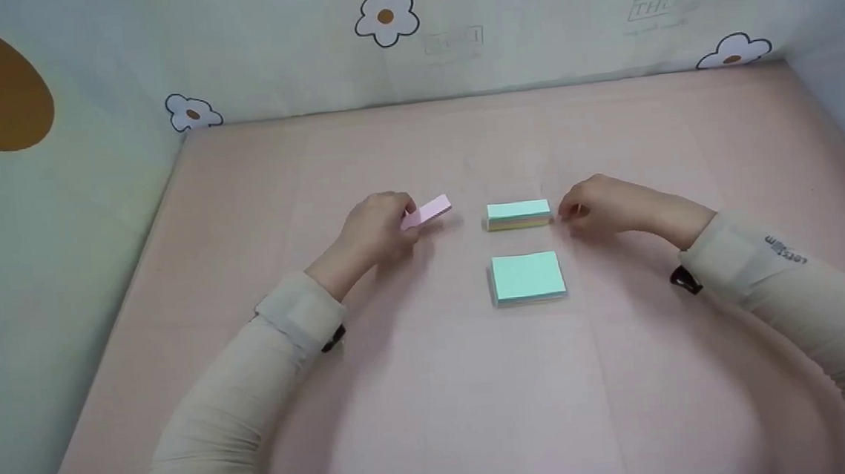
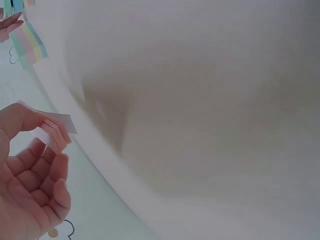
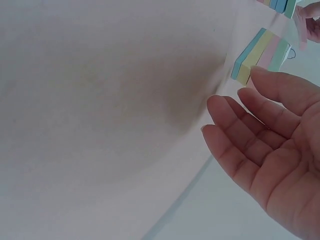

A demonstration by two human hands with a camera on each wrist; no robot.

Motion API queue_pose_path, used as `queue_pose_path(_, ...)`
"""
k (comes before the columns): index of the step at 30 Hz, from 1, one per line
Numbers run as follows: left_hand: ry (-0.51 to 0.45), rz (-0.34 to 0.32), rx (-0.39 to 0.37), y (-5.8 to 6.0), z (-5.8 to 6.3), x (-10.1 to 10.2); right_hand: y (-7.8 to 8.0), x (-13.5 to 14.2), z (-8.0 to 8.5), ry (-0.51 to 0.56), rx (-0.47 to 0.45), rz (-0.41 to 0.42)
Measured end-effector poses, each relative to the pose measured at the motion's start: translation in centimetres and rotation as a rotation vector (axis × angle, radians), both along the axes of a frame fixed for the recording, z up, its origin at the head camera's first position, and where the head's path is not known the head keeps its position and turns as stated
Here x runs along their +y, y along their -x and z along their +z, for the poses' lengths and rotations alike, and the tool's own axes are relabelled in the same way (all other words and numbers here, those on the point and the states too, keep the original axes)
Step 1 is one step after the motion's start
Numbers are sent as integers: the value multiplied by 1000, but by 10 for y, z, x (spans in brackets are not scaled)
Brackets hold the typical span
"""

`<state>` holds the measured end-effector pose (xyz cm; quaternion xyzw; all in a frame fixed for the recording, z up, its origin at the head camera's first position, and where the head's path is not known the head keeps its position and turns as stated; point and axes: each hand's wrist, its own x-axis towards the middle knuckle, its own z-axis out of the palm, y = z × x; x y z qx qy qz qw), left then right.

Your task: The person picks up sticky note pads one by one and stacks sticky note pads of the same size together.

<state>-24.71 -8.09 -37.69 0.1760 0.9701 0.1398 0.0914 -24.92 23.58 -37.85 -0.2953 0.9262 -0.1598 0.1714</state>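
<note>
My left hand (image 1: 379, 225) pinches a small pink sticky-note pad (image 1: 429, 210) between thumb and fingers, above the table left of the stacks. In the left wrist view the pink pad (image 2: 56, 131) shows several layers at its edge. A narrow stack of sticky-note pads (image 1: 517, 214), mint green on top, stands in the middle; the right wrist view shows blue, yellow, pink and green layers in this stack (image 3: 260, 52). Beside its right end is my right hand (image 1: 602, 206), fingers loosely bent and holding nothing. Whether a fingertip touches the stack I cannot tell.
Nearer to me lies a wider stack of sticky notes (image 1: 528, 276) with a mint green top. Everything rests on a pale pink table cover (image 1: 508, 394). Behind it and at the left rise flower-patterned walls (image 1: 291, 53).
</note>
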Motion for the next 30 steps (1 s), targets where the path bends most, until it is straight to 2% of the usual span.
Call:
queue_pose_path(6,37,-63,7,3,0,8,1,-1,-1,-33,-13,-12)
queue_pose_path(15,109,-150,-26,9,-10,3,0,-1,-4,-40,-1,-10)
queue_pose_path(24,150,-172,-98,15,-13,3,0,-2,-4,-67,5,-14)
queue_pose_path(30,162,-191,-91,15,-12,3,0,-2,-4,-66,-1,-25)
